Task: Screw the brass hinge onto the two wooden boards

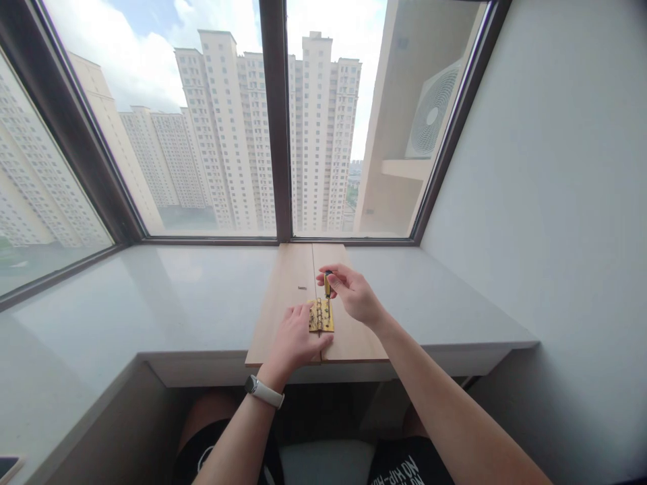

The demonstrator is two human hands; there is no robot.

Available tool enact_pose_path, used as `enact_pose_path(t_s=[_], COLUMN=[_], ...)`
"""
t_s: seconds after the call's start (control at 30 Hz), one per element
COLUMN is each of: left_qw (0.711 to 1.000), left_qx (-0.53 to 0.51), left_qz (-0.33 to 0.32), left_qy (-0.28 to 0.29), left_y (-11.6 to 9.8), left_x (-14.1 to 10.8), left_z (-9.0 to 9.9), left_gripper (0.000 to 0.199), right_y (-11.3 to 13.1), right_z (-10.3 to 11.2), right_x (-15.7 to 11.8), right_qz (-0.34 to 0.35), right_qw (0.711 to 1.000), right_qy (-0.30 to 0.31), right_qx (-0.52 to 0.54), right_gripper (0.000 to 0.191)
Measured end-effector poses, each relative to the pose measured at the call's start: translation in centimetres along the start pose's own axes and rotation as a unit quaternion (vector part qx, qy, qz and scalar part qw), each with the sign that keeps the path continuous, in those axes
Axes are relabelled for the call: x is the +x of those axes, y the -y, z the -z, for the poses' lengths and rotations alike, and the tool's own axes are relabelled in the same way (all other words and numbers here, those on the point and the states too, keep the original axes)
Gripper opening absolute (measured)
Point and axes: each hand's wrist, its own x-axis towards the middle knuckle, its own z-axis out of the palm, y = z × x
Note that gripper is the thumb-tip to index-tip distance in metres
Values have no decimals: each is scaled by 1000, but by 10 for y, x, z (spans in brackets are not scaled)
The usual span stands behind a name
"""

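Note:
A gold-coloured hinge [319, 315] lies across the seam between two pale wooden boards [283, 296]. My left hand [298, 337] rests on the boards with its fingers and thumb spread around the hinge, the fingertips touching its left leaf and the thumb by its lower edge. In my right hand [352, 291] is a small screwdriver [327, 284] with a yellow and black handle. It stands upright, its shaft pointing down onto the hinge's right leaf. Whether a screw sits under the tip is too small to tell.
Small metal pieces, perhaps screws [302, 288], lie on the left board beyond the hinge. The boards lie on a white windowsill counter [202, 296], reaching its front edge. Brown window frames [280, 168] stand behind, and a white wall [530, 168] rises at the right.

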Motion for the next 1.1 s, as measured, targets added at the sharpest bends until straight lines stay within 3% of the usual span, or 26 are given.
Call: enact_pose_path(t_s=[0.17, 0.63, 1.1], left_qw=[1000, 1000, 1000], left_qx=[5, 7, 6], left_qz=[2, 9, 8], left_qy=[1, 9, 6], left_y=[-2, -2, 0], left_x=[-1, 0, 0], left_z=[1, 2, 1], left_gripper=[79, 80, 82], right_y=[2, 5, 5], right_z=[-1, -5, -12], right_x=[0, -2, -2], right_qz=[-5, 15, 11], right_qw=[999, 990, 991], right_qy=[-31, -92, -103], right_qx=[5, -103, -86], right_gripper=[31, 23, 37])
